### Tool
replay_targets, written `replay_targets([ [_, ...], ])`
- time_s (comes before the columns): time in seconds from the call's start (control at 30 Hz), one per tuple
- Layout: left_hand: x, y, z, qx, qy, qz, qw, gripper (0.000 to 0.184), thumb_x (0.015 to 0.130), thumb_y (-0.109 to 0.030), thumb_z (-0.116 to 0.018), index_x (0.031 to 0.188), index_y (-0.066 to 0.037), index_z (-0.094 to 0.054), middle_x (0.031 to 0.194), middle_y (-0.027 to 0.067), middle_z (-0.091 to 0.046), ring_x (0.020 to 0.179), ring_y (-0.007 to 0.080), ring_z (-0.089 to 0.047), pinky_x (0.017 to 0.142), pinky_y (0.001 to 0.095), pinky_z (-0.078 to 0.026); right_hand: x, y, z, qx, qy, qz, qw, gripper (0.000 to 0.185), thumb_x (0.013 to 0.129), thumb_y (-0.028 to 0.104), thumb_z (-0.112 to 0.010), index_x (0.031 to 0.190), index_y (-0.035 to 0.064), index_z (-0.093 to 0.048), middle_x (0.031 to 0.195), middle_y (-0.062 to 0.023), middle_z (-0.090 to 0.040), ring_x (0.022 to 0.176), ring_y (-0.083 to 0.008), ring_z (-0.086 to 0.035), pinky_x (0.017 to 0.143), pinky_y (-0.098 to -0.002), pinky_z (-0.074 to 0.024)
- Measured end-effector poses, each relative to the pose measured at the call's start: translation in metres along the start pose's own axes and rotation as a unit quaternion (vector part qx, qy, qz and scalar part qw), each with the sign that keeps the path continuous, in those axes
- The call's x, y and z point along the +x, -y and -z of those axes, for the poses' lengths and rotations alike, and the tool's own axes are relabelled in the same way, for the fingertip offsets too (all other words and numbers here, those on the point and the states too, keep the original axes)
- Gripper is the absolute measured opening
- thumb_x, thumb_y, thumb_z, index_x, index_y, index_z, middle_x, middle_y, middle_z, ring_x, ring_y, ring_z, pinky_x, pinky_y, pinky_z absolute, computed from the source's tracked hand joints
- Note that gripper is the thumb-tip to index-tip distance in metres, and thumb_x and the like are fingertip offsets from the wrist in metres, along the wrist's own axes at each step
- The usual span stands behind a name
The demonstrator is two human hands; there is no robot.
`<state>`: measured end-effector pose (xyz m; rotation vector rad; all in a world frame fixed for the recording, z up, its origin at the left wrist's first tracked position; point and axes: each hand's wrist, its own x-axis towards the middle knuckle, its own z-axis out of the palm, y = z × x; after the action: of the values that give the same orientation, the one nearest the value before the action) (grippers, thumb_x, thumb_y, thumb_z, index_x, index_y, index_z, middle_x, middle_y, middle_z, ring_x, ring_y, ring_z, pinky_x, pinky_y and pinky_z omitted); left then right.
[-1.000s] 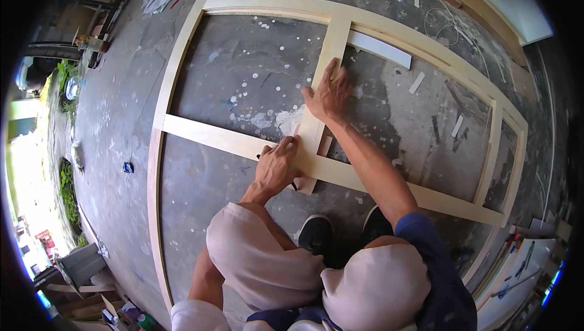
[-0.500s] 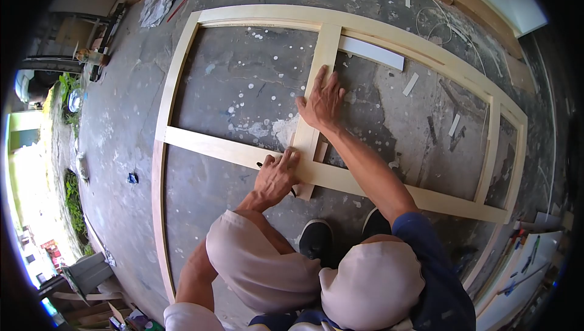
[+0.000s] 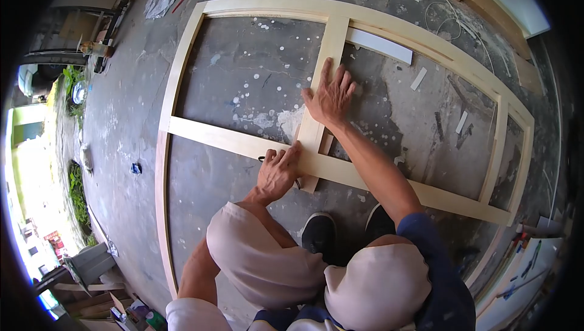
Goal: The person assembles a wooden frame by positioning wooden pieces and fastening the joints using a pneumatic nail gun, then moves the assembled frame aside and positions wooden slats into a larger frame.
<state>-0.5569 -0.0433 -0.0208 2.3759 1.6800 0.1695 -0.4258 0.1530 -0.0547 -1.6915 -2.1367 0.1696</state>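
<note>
A pale wooden frame lies on the concrete floor, its rails and crosspieces joined in a grid. My right hand rests on the upright slat, fingers stretched and spread, holding nothing. Lower left, my left hand presses at the joint where this slat meets the long crosspiece. Its fingers are curled around a thin dark pen, whose ends show on either side of the hand; the middle is hidden. Under the joint, a short wood piece sticks out toward my shoes.
A white strip lies along the frame's far rail, with small white offcuts on the floor nearby. A loose cable curls at the far right. Tools lie on a white board at lower right. My shoes stand inside the frame.
The view has shifted slightly, so the frame appears a little higher and to the right. Both hands stay at about the same places on the wood, with the right hand's fingers slightly more spread.
</note>
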Motion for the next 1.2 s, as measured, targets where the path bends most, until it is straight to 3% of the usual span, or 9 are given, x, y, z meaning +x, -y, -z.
replay_targets([
  [0.37, 0.006, 0.008, 0.011, 0.017, 0.04, -0.055, 0.998, 0.046, 0.077, -0.023, -0.074, 0.114, 0.004, -0.065, 0.143, 0.0173, -0.05, 0.103, 0.0247, -0.061, 0.089, 0.0409, -0.044, 0.001, -0.003, -0.005, 0.028, 0.018, 0.005, 0.999, 0.094, 0.081, 0.044, -0.068, 0.152, -0.0027, -0.028, 0.142, -0.0365, -0.033, 0.122, -0.0429, -0.037, 0.101, -0.0547, -0.0293],
  [0.43, 0.008, 0.009, 0.01, 0.01, 0.035, -0.075, 0.997, 0.062, 0.084, -0.022, -0.067, 0.134, 0.01, -0.051, 0.133, 0.0171, -0.054, 0.101, 0.022, -0.06, 0.087, 0.0366, -0.044, 0.0, -0.003, -0.002, 0.036, 0.019, 0.009, 0.999, 0.095, 0.081, 0.044, -0.068, 0.153, -0.0027, -0.028, 0.142, -0.0367, -0.033, 0.122, -0.0431, -0.037, 0.101, -0.055, -0.0294],
  [0.57, 0.008, 0.011, 0.011, 0.022, 0.037, -0.104, 0.994, 0.058, 0.08, -0.013, -0.064, 0.131, 0.013, -0.052, 0.129, 0.0164, -0.056, 0.101, 0.0218, -0.061, 0.088, 0.0355, -0.045, -0.005, -0.003, -0.001, 0.036, 0.021, 0.008, 0.999, 0.091, 0.082, 0.042, -0.066, 0.151, -0.0039, -0.03, 0.144, -0.0384, -0.032, 0.123, -0.043, -0.038, 0.104, -0.0554, -0.0295],
  [0.63, 0.012, 0.013, 0.009, 0.006, 0.011, -0.101, 0.995, 0.035, 0.075, -0.015, -0.071, 0.103, 0.006, -0.069, 0.131, 0.0188, -0.058, 0.096, 0.0257, -0.064, 0.087, 0.0376, -0.047, -0.003, -0.003, -0.002, 0.036, 0.006, 0.013, 0.999, 0.09, 0.083, 0.043, -0.066, 0.152, -0.0036, -0.029, 0.145, -0.0387, -0.031, 0.123, -0.0431, -0.038, 0.104, -0.0555, -0.0297],
  [0.73, 0.015, 0.016, 0.01, -0.002, 0.017, -0.106, 0.994, 0.03, 0.074, -0.014, -0.071, 0.099, 0.004, -0.07, 0.13, 0.0178, -0.058, 0.094, 0.0252, -0.063, 0.087, 0.0367, -0.047, -0.008, -0.003, 0.003, 0.036, 0.03, 0.004, 0.999, 0.088, 0.087, 0.046, -0.064, 0.152, -0.0017, -0.029, 0.147, -0.0375, -0.03, 0.125, -0.0429, -0.038, 0.104, -0.0559, -0.0298],
  [0.83, 0.019, 0.019, 0.017, -0.003, 0.045, -0.135, 0.99, 0.036, 0.077, -0.012, -0.067, 0.107, 0.007, -0.067, 0.126, 0.0203, -0.06, 0.097, 0.0252, -0.064, 0.088, 0.0368, -0.047, -0.025, -0.009, 0.015, 0.058, 0.032, 0.03, 0.997, 0.081, 0.093, 0.048, -0.059, 0.152, 0.0014, -0.031, 0.152, -0.0319, -0.027, 0.128, -0.0429, -0.037, 0.104, -0.0568, -0.0299],
  [1.03, 0.026, 0.025, 0.02, -0.07, 0.032, -0.146, 0.986, 0.039, 0.068, -0.016, -0.084, 0.101, 0.0, -0.072, 0.123, 0.0181, -0.064, 0.098, 0.0311, -0.067, 0.085, 0.0416, -0.05, -0.154, -0.111, 0.141, 0.191, -0.038, -0.003, 0.981, 0.055, 0.091, 0.027, -0.063, 0.138, 0.0002, -0.05, 0.147, -0.0208, -0.04, 0.122, -0.0374, -0.045, 0.103, -0.0539, -0.0321],
  [1.17, 0.031, 0.024, 0.025, -0.065, 0.038, -0.162, 0.984, 0.036, 0.074, -0.02, -0.082, 0.102, 0.001, -0.071, 0.121, 0.0213, -0.062, 0.091, 0.0339, -0.066, 0.084, 0.0435, -0.049, -0.287, -0.224, 0.233, -0.031, -0.167, -0.19, 0.967, 0.042, 0.084, 0.012, -0.065, 0.123, 0.0006, -0.059, 0.127, -0.0189, -0.052, 0.116, -0.0374, -0.05, 0.102, -0.049, -0.0365],
  [1.2, 0.035, 0.026, 0.024, -0.072, 0.057, -0.173, 0.981, 0.039, 0.073, -0.021, -0.083, 0.103, 0.002, -0.071, 0.119, 0.0201, -0.063, 0.092, 0.0336, -0.066, 0.084, 0.0439, -0.048, -0.369, -0.277, 0.255, -0.179, -0.198, -0.364, 0.892, 0.038, 0.077, 0.001, -0.062, 0.115, 0.0017, -0.061, 0.122, -0.0193, -0.055, 0.12, -0.0374, -0.049, 0.103, -0.0476, -0.0383],
])
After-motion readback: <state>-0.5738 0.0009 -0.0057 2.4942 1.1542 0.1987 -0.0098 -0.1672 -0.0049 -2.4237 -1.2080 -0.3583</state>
